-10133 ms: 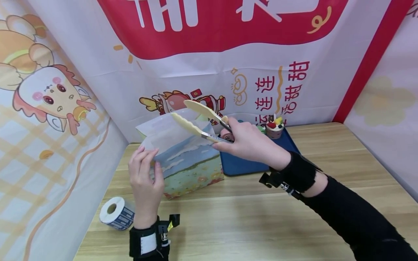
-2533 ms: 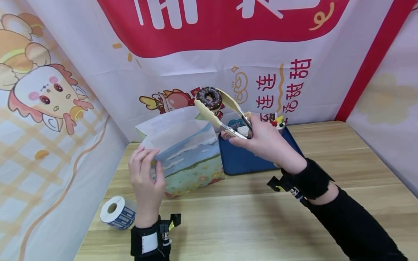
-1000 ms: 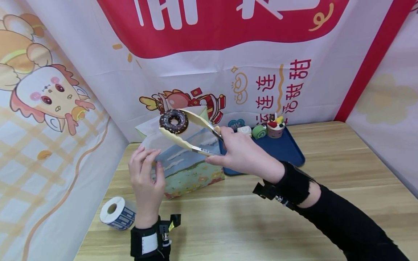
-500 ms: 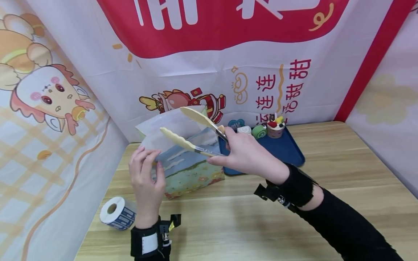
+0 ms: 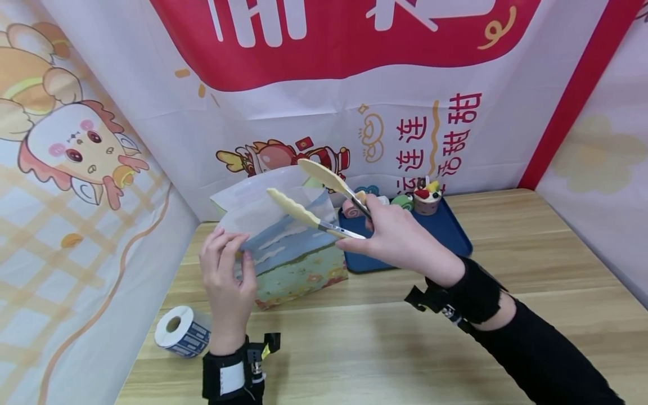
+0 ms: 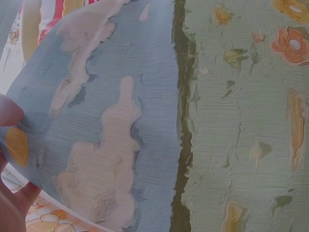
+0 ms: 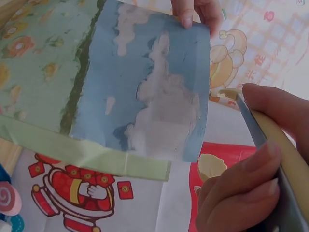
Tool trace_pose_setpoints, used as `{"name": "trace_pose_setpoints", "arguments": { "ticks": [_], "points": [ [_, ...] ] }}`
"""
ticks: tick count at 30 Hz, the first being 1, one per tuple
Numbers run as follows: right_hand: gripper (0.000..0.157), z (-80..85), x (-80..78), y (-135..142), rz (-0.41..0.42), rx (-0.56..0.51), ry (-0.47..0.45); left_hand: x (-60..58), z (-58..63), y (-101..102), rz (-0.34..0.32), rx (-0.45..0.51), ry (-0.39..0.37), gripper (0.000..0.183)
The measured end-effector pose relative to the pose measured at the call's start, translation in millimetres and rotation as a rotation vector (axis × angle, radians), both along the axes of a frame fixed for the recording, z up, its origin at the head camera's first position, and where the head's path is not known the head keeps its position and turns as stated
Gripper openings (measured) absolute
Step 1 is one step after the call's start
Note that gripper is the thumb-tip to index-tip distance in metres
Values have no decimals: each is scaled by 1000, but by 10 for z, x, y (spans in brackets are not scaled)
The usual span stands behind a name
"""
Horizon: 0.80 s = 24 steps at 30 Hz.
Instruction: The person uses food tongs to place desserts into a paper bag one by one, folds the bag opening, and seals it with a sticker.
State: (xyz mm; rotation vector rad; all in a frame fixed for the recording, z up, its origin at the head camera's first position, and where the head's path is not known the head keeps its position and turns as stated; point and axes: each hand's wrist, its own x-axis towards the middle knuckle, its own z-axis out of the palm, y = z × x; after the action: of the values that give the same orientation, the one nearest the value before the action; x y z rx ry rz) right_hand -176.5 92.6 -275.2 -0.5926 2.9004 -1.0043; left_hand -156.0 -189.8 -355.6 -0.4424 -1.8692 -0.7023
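Observation:
My left hand pinches the edge of a flowered paper bag at its open mouth. The left wrist view is filled by the bag's blue and green side, with the thumb outside it. In my right hand are food tongs with cream-coloured tips. Their arms stand spread with nothing between them, over the bag's mouth in the head view. The right wrist view shows fingers curled round the tongs' handle. The inside of the bag is hidden.
Right of the bag lies a blue tray bearing a pink swirl roll, a green one, a partly hidden white one and a fruit-topped cupcake. A label roll stands at the left. Printed cloth walls surround the wooden table.
The tongs carried a chocolate doughnut from the tray side to the bag's mouth and let it go; it is out of sight. Since then they have drawn back right. The left hand has stayed put.

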Motion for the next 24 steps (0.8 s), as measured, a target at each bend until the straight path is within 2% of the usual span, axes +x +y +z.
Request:
{"name": "trace_pose_setpoints", "arguments": {
  "ticks": [5,12,21,24],
  "points": [
    [63,-32,-31,125,-18,-5,-4,2,2,-6,0,-7,-6,24],
    [70,-123,-87,272,-50,-14,-5,4,9,11,1,-6,-3,24],
    [71,-175,-112,419,-76,-89,-41,22,45,65,-1,6,14,24],
    [71,-180,-131,483,-86,-109,-55,8,20,41,0,1,4,23]
  ]
}}
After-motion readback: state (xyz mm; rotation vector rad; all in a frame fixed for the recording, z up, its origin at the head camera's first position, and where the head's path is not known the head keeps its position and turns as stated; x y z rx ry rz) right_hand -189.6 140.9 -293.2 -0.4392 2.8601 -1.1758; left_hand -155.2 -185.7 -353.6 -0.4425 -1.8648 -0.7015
